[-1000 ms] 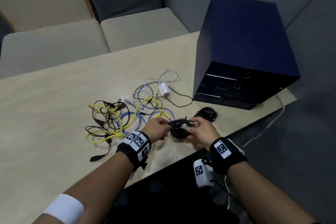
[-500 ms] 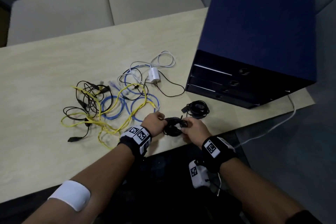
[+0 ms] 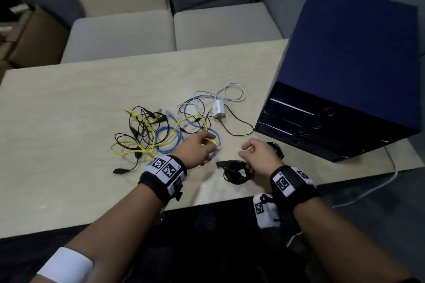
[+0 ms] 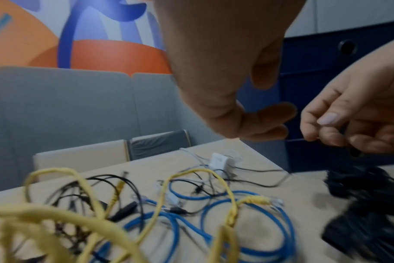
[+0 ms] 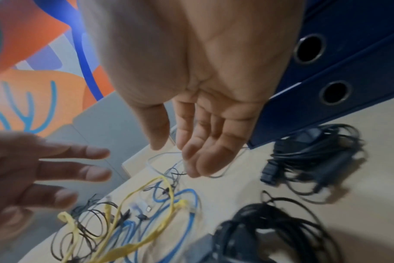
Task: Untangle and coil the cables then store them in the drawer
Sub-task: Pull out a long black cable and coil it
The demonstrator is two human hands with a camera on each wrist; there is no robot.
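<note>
Both hands hold nothing: the left hand (image 3: 197, 149) hovers with fingers loose over the yellow cable (image 3: 142, 148) in the tangle, the right hand (image 3: 259, 156) is relaxed just above the coiled black cable (image 3: 236, 171) on the surface (image 3: 69, 122). Unsecured, that coil may spring loose; tugging yellow could tighten knots with the blue cable (image 3: 170, 142). The drawer unit (image 3: 345, 71) appears closed.
</note>
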